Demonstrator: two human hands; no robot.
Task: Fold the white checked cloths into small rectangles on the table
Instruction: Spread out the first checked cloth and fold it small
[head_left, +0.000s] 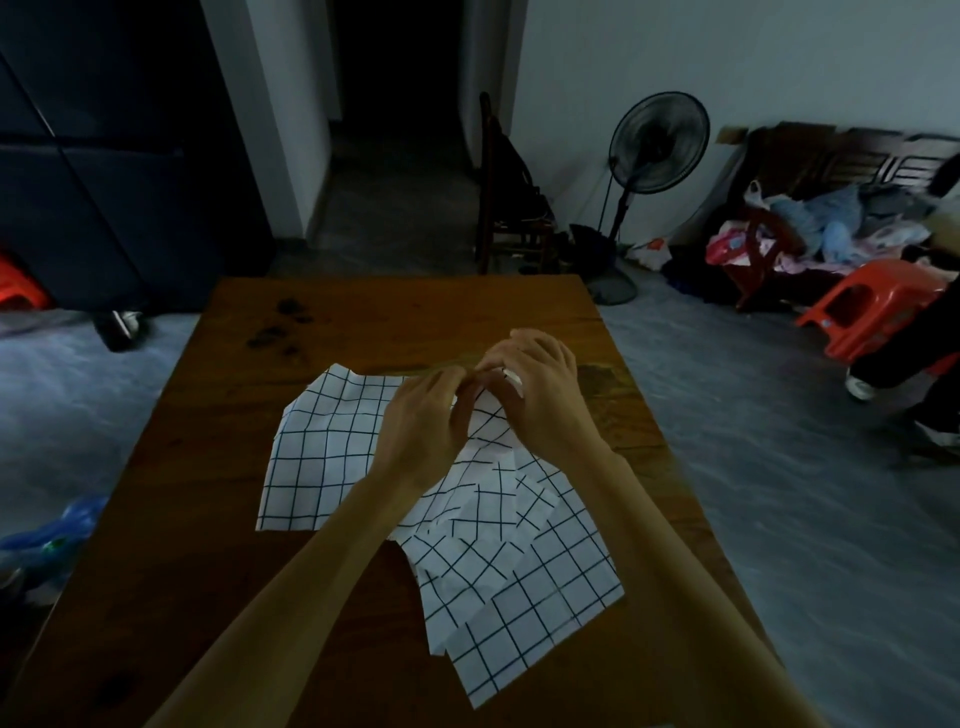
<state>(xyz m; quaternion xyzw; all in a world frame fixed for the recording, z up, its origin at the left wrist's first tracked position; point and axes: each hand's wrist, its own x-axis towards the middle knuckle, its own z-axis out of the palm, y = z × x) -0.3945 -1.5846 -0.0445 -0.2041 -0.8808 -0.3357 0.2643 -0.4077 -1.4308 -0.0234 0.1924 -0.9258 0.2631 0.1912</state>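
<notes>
White checked cloths (332, 447) lie loose and overlapping on the wooden table (208, 519), one spread flat at nine o'clock, others rumpled toward five o'clock. Both hands meet at the pile's twelve o'clock edge: the left hand (423, 426) and the right hand (540, 395) each pinch a corner of cloth, probably to separate one sheet and straighten its edge before folding.

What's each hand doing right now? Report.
Left hand: closed, pinching the cloth edge.
Right hand: closed, pinching the same edge.
</notes>
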